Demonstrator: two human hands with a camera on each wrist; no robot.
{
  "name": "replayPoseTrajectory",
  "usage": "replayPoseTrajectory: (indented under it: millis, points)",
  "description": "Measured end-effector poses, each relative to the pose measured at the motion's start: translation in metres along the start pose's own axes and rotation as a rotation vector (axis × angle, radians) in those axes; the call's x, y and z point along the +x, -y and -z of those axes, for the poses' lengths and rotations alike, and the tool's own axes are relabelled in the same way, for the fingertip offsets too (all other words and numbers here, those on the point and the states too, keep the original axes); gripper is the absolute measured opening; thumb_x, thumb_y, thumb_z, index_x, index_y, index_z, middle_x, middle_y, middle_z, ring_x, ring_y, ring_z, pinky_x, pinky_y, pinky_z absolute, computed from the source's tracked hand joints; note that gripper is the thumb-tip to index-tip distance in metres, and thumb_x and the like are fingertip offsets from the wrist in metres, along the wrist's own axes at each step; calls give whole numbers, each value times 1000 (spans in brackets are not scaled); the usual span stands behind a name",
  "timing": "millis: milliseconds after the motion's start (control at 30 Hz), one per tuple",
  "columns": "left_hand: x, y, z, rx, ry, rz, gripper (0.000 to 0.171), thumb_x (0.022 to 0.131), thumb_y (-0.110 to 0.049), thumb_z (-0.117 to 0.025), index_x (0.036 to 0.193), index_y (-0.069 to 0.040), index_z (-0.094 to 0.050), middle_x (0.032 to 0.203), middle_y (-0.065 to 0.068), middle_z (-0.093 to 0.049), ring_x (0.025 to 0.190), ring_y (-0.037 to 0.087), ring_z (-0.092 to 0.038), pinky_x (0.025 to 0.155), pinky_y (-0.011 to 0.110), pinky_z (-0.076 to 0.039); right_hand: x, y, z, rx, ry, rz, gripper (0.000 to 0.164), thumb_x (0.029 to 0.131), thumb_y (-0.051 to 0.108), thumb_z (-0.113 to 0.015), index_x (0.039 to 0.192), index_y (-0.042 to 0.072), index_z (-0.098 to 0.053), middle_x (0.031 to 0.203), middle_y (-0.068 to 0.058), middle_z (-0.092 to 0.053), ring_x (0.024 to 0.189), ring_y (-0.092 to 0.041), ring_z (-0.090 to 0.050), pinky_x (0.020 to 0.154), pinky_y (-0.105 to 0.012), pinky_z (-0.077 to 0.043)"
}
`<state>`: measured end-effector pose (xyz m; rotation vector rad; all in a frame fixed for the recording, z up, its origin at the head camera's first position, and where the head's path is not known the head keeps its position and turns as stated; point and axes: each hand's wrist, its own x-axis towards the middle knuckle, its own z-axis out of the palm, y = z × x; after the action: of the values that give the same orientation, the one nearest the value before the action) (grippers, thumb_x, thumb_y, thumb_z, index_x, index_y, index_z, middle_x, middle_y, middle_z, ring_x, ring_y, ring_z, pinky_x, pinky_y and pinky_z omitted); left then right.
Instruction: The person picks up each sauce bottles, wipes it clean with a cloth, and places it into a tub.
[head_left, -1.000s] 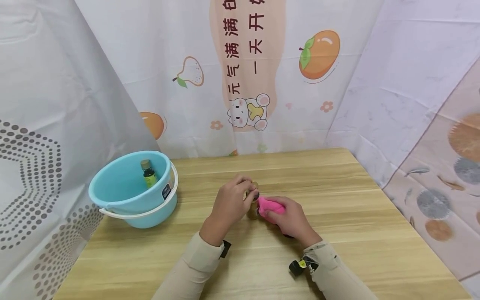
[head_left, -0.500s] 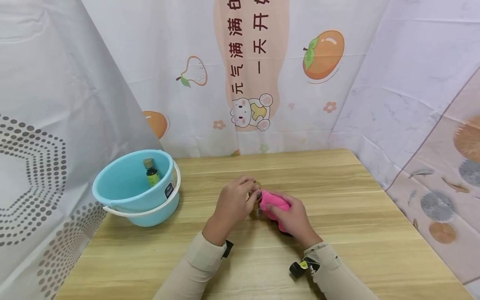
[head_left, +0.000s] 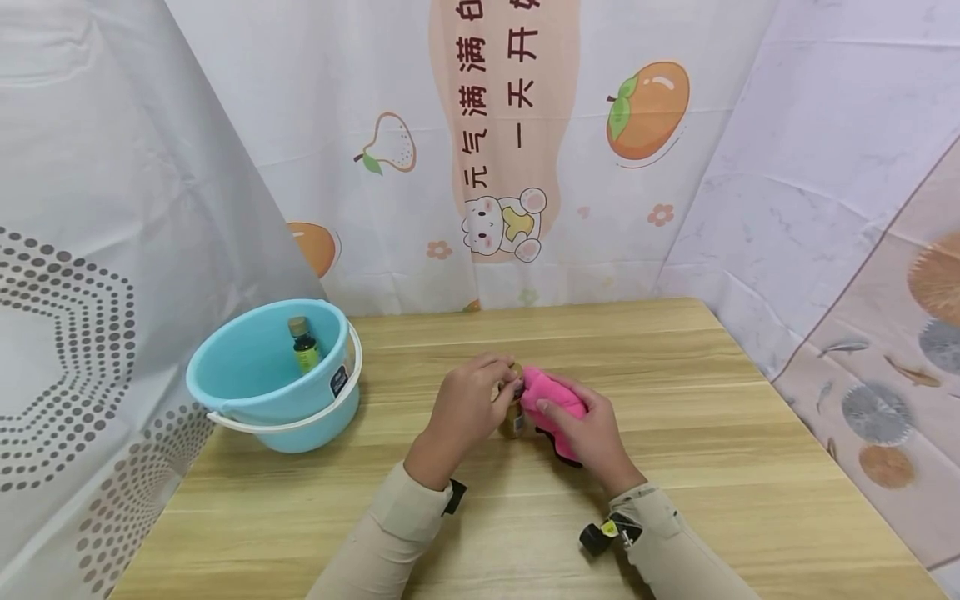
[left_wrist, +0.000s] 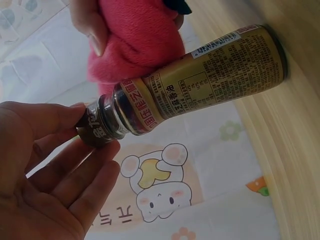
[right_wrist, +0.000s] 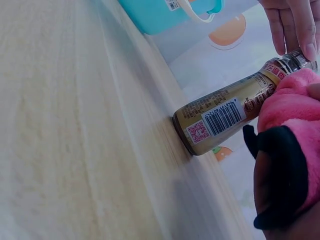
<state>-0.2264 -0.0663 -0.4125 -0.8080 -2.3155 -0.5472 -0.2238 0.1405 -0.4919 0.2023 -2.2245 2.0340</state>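
Observation:
A sesame oil bottle (left_wrist: 210, 80) with a gold label and dark cap stands on the wooden table, partly hidden by the hands in the head view. My left hand (head_left: 468, 400) pinches its cap (left_wrist: 95, 125) between thumb and fingers. In my right hand (head_left: 588, 429) is a bunched pink cloth (head_left: 551, 404) with a black edge, gripped and pressed against the bottle's neck and shoulder. The right wrist view shows the bottle's barcode side (right_wrist: 225, 117) and the cloth's black trim (right_wrist: 282, 175) below it.
A light blue bucket (head_left: 217, 350) with a white handle stands at the table's left; a dark bottle with a yellow-green label (head_left: 305, 346) leans inside. Printed curtains hang behind and at both sides of the wooden table (head_left: 675, 417).
My right hand has shifted the pink cloth slightly upward along the bottle, showing more of the bottle below. The left hand keeps its pinch on the cap. The head view has shifted a little.

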Motion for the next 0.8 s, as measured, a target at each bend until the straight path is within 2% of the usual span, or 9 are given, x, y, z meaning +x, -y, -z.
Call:
replayPoseTrajectory:
  millis: [167,433,600,800]
  points:
    - [1,0,2,20,-2,12,4,89,-15,-82,90,-12,-79,109,3,-79,98,18,-74,81,28,-64,1,-1,0,27,-2,25,41,91,34,-81,131,27,-71,123,-12,-70,100,-24,-70,73,-34,-65]
    - [2,-1,3,16,55,52,4,91,-17,-81,93,-14,-79,111,0,-79,100,20,-70,87,30,-61,0,1,3,52,-49,35,42,93,29,-80,134,26,-69,124,-13,-68,100,-23,-71,75,-34,-65]
    - [2,-1,4,8,59,49,10,91,-17,-80,100,-12,-80,103,-1,-80,94,19,-69,81,31,-62,-1,1,1,72,-16,36,42,94,28,-79,134,24,-68,124,-14,-67,100,-23,-72,75,-35,-66]
    - [2,-1,5,-11,57,50,5,91,-15,-79,93,-11,-81,110,2,-80,96,21,-71,77,30,-61,-1,2,0,35,27,57,42,94,27,-79,135,24,-68,124,-15,-67,100,-23,-70,73,-34,-65]
